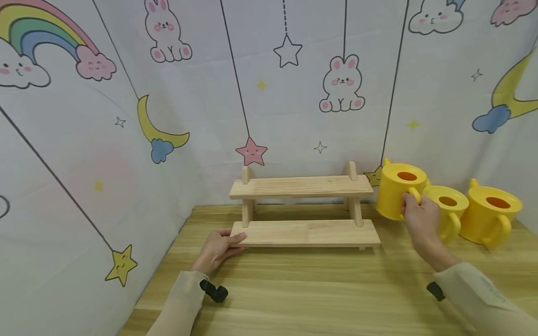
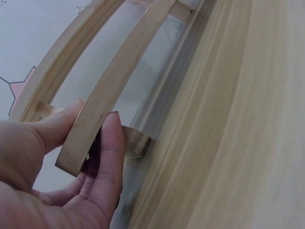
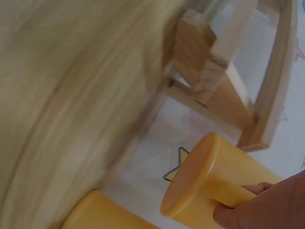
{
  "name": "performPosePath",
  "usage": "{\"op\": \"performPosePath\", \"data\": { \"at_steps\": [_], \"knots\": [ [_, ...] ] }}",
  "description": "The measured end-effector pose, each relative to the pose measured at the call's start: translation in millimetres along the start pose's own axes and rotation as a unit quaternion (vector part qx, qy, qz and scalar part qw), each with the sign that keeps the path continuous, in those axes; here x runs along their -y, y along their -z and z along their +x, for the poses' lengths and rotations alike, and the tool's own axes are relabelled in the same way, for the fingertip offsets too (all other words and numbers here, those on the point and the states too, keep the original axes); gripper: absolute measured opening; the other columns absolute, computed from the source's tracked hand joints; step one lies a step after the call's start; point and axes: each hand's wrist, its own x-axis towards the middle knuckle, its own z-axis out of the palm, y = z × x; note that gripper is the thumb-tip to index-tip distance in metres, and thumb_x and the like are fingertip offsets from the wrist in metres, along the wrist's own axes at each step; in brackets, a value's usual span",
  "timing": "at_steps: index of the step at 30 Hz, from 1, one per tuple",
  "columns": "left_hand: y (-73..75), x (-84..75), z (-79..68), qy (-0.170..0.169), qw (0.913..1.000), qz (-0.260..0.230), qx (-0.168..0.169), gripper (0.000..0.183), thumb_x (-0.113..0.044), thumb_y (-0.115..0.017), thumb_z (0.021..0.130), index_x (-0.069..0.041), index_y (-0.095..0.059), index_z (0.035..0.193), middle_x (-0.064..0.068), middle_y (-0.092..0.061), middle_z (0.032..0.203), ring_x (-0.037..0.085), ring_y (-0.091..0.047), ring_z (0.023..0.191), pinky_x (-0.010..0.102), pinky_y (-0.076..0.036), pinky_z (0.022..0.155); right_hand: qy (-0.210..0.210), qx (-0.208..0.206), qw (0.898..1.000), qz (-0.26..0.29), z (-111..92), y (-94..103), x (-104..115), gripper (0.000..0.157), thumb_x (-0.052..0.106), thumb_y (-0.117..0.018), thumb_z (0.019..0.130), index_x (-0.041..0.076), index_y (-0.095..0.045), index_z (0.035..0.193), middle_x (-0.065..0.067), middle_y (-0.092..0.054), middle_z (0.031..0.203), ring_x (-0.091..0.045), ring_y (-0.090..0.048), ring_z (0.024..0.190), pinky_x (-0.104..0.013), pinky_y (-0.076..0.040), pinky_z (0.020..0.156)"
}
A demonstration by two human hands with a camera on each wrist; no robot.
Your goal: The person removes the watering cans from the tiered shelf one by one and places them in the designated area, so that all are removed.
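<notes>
A two-tier wooden shelf rack (image 1: 304,232) stands on the table. My left hand (image 1: 215,252) pinches the left end of its lower board, thumb on top and fingers underneath; the left wrist view shows this grip on the board (image 2: 100,98) closely. At the rack's right side, my right hand (image 1: 422,219) grips the handle of a small yellow plastic watering can (image 1: 390,196), held up off the table. In the right wrist view the can's flat base (image 3: 190,176) shows, with part of the hand cut off by the frame.
Two more yellow watering cans, a nearer one (image 1: 435,205) partly behind my right hand and another (image 1: 479,219) farther right, stand on the wooden table (image 1: 311,289). A patterned cloth (image 1: 286,102) hangs behind and at the sides.
</notes>
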Motion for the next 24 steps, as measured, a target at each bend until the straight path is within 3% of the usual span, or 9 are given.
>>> {"op": "performPosePath", "data": {
  "at_steps": [12,24],
  "knots": [
    [1.0,-2.9,1.3,-0.003,1.0000,0.002,-0.004,0.058,-0.004,-0.072,0.105,0.019,-0.048,0.152,0.028,-0.065,0.132,0.016,-0.074,0.097,0.027,-0.072,0.084,-0.014,0.008,0.999,-0.031,8.0,-2.4,-22.3,0.041,0.028,-0.052,0.107,0.014,-0.064,0.070,0.013,-0.057,0.055,-0.008,-0.044,0.050,-0.024,-0.036,0.042],
    [0.7,1.4,-2.4,-0.011,0.9999,0.009,0.001,0.054,-0.002,-0.073,0.104,0.021,-0.051,0.148,0.023,-0.070,0.123,0.016,-0.074,0.097,0.026,-0.071,0.082,-0.027,0.043,0.997,-0.054,1.0,-2.7,-36.4,0.045,0.030,-0.047,0.109,0.016,-0.056,0.067,0.010,-0.051,0.056,-0.011,-0.043,0.053,-0.027,-0.038,0.046]
  ]
}}
